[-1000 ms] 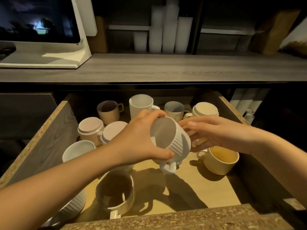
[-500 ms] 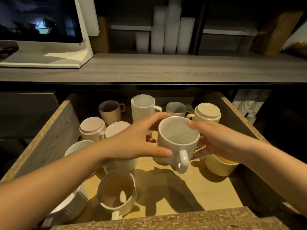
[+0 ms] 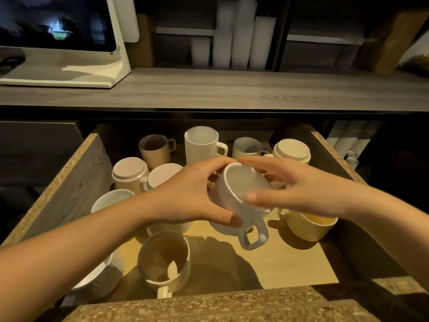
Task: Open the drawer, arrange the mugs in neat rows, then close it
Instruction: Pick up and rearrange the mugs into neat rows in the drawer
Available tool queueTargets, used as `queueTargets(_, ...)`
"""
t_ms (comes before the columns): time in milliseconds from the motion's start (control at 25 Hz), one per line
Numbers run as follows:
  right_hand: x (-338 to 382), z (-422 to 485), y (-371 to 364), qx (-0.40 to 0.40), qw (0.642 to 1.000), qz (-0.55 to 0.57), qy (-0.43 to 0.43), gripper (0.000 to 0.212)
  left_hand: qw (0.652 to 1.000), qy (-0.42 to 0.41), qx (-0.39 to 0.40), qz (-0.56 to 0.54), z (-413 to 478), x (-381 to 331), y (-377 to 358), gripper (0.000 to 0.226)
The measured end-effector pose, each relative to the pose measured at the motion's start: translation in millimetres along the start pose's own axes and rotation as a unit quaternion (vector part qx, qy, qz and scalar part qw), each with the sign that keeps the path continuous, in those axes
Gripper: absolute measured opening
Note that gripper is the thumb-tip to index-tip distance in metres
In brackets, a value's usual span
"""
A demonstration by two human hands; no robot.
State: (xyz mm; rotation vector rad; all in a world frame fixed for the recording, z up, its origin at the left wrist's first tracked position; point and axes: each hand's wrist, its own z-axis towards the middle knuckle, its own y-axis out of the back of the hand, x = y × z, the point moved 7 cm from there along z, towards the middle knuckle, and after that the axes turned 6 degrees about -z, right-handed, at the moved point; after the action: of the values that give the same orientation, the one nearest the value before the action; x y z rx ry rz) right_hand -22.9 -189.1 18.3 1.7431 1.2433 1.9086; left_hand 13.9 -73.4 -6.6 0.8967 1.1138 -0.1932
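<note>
The drawer (image 3: 69, 182) stands pulled open, with several mugs scattered inside. Both hands hold one white ribbed mug (image 3: 239, 194) above the drawer's middle, its mouth tipped toward me and its handle pointing down and forward. My left hand (image 3: 192, 194) grips its left side, thumb under the body. My right hand (image 3: 294, 184) grips its right side, thumb across the rim. A yellow mug (image 3: 306, 226) sits below my right hand. A cream mug (image 3: 164, 259) stands near the front. A tall white mug (image 3: 200, 145) stands at the back.
Two mugs sit upside down at the left (image 3: 130, 173) and one at the back right (image 3: 292, 151). A white mug (image 3: 102, 275) lies at the front left under my forearm. A wooden counter (image 3: 232, 89) with a monitor (image 3: 58, 31) runs above the drawer. The drawer's front edge (image 3: 209, 305) is nearest me.
The held mug went from lying sideways to mouth-up, then tipped so its mouth faces me. My right hand closed onto its right side.
</note>
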Motion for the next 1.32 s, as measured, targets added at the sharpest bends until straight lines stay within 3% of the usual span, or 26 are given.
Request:
queueTargets(280,-2,4,-15,-0.043,0.976,-0.212,-0.024,0.069,0.993,0.056,0.076,0.072,-4,12,-16,0.078)
queueTargets(440,-18,8,-37,-0.007,0.956,-0.284,-0.071,0.074,0.975,0.054,0.093,0.196,-9,16,-24,0.072)
queueTargets(680,-32,12,-69,0.042,0.948,-0.308,-0.076,0.078,0.96,0.091,0.158,0.212,-18,33,-43,0.07)
queueTargets(1080,-35,15,-95,0.095,0.946,-0.301,-0.068,0.084,0.941,0.115,0.201,0.246,-23,44,-53,0.061)
queueTargets(1320,-35,12,-93,0.121,0.946,-0.292,-0.073,0.084,0.923,0.156,0.242,0.256,-34,51,-54,0.082)
